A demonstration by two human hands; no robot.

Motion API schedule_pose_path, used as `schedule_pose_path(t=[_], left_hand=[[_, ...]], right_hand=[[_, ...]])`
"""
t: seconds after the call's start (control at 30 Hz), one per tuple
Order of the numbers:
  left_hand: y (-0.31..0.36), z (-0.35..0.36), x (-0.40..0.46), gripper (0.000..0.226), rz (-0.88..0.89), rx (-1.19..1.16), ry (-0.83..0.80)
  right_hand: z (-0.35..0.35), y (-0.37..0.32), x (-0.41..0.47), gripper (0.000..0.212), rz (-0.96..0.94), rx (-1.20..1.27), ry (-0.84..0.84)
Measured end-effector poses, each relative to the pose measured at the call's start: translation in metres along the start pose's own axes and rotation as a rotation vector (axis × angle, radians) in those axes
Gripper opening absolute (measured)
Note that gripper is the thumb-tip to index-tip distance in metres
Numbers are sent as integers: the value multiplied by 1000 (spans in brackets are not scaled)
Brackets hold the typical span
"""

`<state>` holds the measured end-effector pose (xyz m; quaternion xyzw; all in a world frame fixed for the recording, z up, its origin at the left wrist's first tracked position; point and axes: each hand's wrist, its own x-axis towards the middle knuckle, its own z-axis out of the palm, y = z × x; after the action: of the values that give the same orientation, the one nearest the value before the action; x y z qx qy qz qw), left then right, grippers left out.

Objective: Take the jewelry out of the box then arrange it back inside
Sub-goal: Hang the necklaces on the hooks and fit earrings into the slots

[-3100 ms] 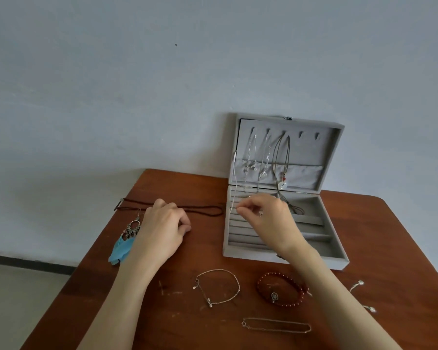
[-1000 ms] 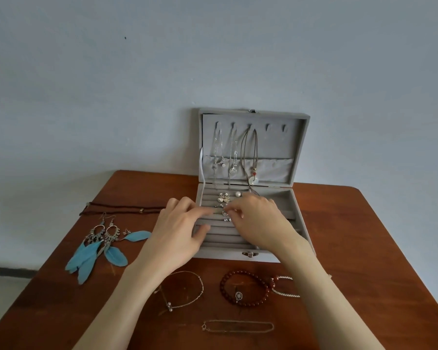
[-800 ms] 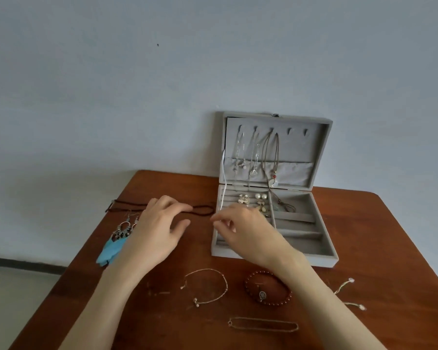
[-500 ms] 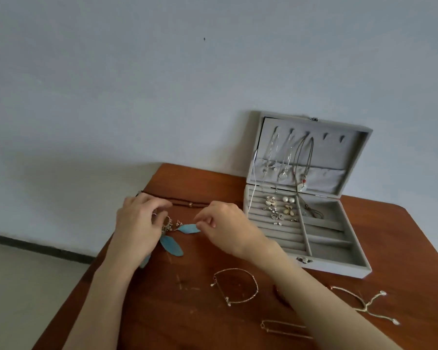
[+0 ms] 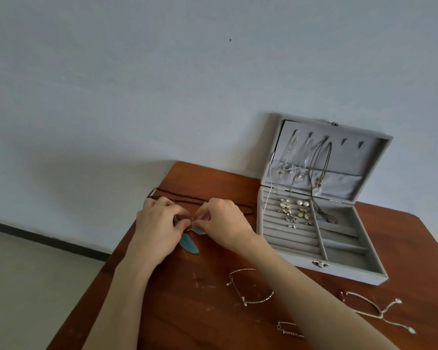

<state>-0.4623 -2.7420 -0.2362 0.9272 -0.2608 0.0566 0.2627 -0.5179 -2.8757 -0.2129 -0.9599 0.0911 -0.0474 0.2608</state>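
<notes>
The left hand (image 5: 159,231) and the right hand (image 5: 223,224) meet over the feather earrings (image 5: 189,242) at the left part of the worktop (image 5: 187,311). Each hand has its fingertips drawn together in a pinch on the metal upper parts of the earrings; the blue feathers lie on the wood below the fingers.

Just behind the hands a dark cord necklace (image 5: 238,205) lies on the worktop. To the right stands the open jewelry box (image 5: 339,271), with necklaces hung in its lid and small earrings set in the slotted rows of its left compartment.

Step in hand, as judged: returning pieces to the box, currently the feather earrings. The next move calls for lifting both earrings clear without tangling and carrying them rightward to a free compartment. A thin bracelet (image 5: 248,286) and a slider chain (image 5: 379,311) remain outside, nearer the person.
</notes>
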Motion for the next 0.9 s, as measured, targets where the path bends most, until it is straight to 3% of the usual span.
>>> schedule_pose_path(t=[0.27, 0.43, 0.67, 0.9], left_hand=[[4, 3, -1, 14, 0, 46, 25], [10, 6, -2, 11, 35, 71, 55], [17, 8, -6, 10, 125, 91, 92], [44, 16, -13, 4, 219, -141, 36]], right_hand=[[1, 1, -3, 15, -35, -67, 46], [-14, 16, -18, 10, -40, 17, 181], [-34, 36, -42, 8, -11, 96, 230], [-58, 67, -69, 10, 77, 186, 257]])
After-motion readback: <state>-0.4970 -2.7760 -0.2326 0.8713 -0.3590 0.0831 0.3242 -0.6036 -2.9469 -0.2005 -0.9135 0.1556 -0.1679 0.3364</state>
